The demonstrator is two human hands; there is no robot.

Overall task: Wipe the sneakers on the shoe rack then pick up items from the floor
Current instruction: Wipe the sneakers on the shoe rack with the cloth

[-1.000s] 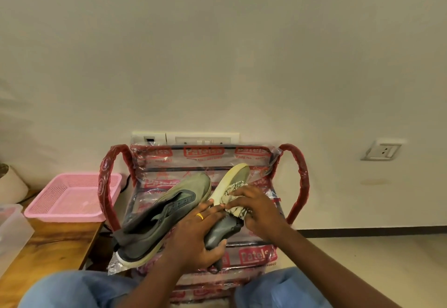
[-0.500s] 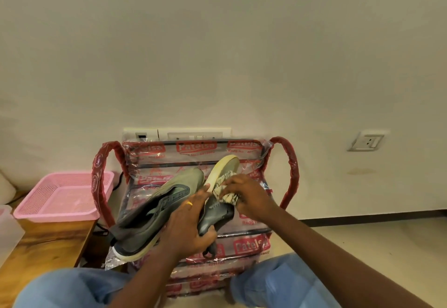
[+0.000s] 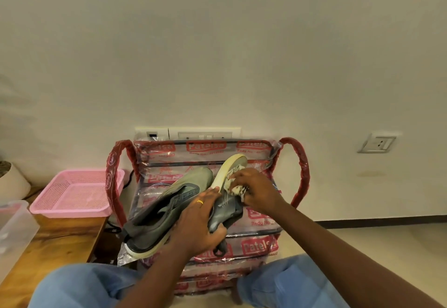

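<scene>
Grey sneaker (image 3: pixel 226 208) in my left hand (image 3: pixel 198 225), lifted off the shoe rack (image 3: pixel 256 213) and tipped toe-up with its pale sole edge toward me; fingers wrapped round the heel end, thumb under. My right hand (image 3: pixel 256 191) is bunched around a small patterned cloth (image 3: pixel 235 188), pressing it against the upper near the laces. Second sneaker (image 3: pixel 167 208) lies on its side on the rack's top shelf, just beside the held one and touching my left hand (whether it has been wiped I cannot tell from its surface). Judgement: task is in its first half, wiping under way on one shoe. Left to do: finish this shoe, possibly the other, set both back, then collect items from the floor. No floor items are in view. Pink basket (image 3: pixel 72 191) sits on the wooden table (image 3: pixel 55 242) at left.
</scene>
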